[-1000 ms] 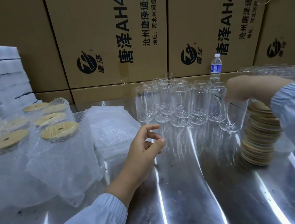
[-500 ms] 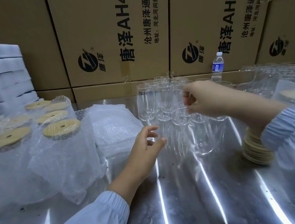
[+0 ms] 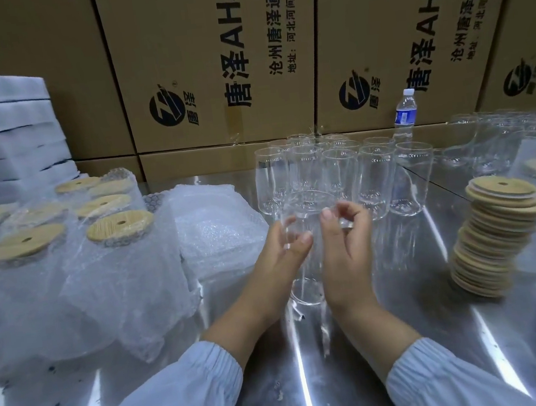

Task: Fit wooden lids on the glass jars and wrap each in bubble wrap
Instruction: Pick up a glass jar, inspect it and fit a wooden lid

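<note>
Clear, empty, lidless glass jar (image 3: 304,282), rim up

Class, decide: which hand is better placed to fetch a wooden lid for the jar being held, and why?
Probably the right hand: the lid stack stands on its side, while the left hand can steady the jar.

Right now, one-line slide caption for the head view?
Left hand and right hand hold a lidless glass jar; wrapped jars at left, lid stack at right.
</note>
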